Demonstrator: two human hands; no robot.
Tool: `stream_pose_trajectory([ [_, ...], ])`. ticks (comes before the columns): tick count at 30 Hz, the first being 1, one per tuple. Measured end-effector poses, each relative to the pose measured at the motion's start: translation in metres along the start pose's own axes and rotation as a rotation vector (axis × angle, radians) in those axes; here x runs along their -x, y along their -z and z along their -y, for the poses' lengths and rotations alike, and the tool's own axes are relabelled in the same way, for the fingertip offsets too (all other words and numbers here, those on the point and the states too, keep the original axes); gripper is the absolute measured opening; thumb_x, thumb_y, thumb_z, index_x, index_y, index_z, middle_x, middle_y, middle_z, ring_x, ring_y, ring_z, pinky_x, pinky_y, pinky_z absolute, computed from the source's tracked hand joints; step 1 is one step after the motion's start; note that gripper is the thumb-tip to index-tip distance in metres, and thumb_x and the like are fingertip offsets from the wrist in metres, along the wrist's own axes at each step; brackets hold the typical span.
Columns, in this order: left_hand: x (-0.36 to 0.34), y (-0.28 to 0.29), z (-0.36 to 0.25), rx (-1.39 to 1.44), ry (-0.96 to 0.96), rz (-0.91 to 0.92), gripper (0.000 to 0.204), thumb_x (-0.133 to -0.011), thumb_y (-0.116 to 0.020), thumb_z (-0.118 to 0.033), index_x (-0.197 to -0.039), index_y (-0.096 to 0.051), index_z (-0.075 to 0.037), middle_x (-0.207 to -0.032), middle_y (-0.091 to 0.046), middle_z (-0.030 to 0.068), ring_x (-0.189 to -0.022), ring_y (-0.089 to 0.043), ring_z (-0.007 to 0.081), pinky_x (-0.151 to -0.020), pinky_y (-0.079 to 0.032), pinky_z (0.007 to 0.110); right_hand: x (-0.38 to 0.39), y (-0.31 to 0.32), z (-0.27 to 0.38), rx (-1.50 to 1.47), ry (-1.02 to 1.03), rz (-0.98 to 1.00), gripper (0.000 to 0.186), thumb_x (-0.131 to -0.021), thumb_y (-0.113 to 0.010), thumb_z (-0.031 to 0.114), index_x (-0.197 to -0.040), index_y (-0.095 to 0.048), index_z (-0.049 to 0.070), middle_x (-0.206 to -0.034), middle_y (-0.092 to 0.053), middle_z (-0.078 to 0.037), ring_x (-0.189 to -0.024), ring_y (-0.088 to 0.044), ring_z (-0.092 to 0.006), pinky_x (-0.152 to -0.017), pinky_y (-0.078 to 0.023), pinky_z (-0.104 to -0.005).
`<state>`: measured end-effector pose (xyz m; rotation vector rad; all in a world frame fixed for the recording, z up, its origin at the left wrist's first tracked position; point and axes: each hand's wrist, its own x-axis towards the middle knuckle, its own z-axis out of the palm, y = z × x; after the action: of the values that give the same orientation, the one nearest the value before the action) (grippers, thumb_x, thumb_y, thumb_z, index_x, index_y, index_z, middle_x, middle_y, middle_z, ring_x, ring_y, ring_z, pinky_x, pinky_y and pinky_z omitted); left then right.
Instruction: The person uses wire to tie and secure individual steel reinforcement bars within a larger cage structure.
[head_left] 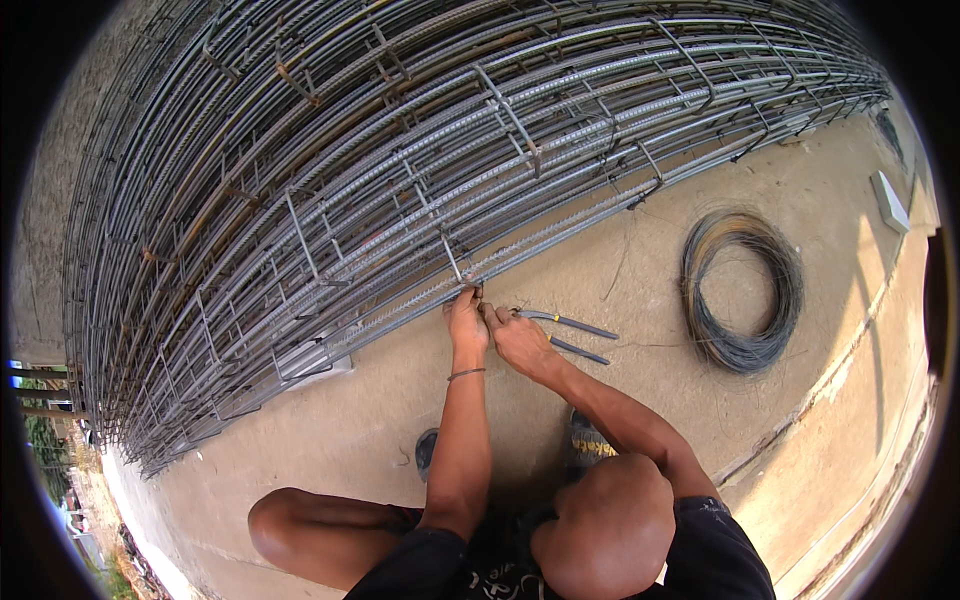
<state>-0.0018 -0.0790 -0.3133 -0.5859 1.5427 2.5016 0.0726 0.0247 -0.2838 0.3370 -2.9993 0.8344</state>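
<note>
My left hand (465, 322), with a thin band on its wrist, has its fingers closed at the lowest bars of a stack of steel rebar cages (440, 190), near a vertical stirrup. What they pinch is too small to make out. Right beside it, my right hand (522, 345) has bent, closed fingers at the same spot; their contents are hidden. Long pliers with dark, yellow-marked handles (585, 330) reach out to the right from under that hand, over the concrete floor.
A coil of dark wire (700, 290) lies on the concrete floor (620, 390) at right, with a white angular piece (888, 200) beyond. The cages run across the upper view. A bent knee (275, 525), shoes (428, 450), a head and dark-clad shoulders occupy the lower part.
</note>
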Motion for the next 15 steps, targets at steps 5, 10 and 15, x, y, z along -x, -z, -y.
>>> stream_pose_trajectory([
  [5, 0.006, 0.004, 0.004, 0.164, -0.047, 0.126, 0.008, -0.094, -0.060, -0.009, -0.101, -0.061, -0.005, -0.089, -0.061, 0.0046, -0.078, -0.056, 0.0168, -0.070, -0.042, 0.030, -0.003, -0.002, -0.017, 0.043, -0.051, -0.046, 0.049, -0.079, -0.057, 0.005, -0.126, -0.047, -0.007, -0.097, -0.062, -0.019, -0.082, -0.068, -0.0351, -0.066, -0.057, -0.0400],
  [10, 0.003, 0.006, 0.008, 0.217, -0.068, 0.158, 0.012, -0.093, -0.059, -0.008, -0.103, -0.058, -0.001, -0.097, -0.065, 0.0096, -0.091, -0.062, 0.0223, -0.078, -0.045, 0.034, -0.017, -0.003, -0.018, -0.057, -0.136, -0.092, 0.040, -0.081, -0.057, 0.005, -0.120, -0.056, 0.000, -0.094, -0.062, -0.020, -0.084, -0.066, -0.0368, -0.070, -0.056, -0.0442],
  [15, -0.001, 0.013, 0.010, 0.180, -0.048, 0.161, 0.008, -0.093, -0.057, -0.002, -0.101, -0.059, -0.001, -0.096, -0.064, 0.0102, -0.088, -0.061, 0.0218, -0.079, -0.047, 0.034, -0.023, -0.001, -0.014, -0.511, -0.205, -0.309, 0.025, -0.086, -0.059, 0.010, -0.108, -0.064, -0.001, -0.090, -0.063, -0.022, -0.080, -0.065, -0.0391, -0.070, -0.052, -0.0456],
])
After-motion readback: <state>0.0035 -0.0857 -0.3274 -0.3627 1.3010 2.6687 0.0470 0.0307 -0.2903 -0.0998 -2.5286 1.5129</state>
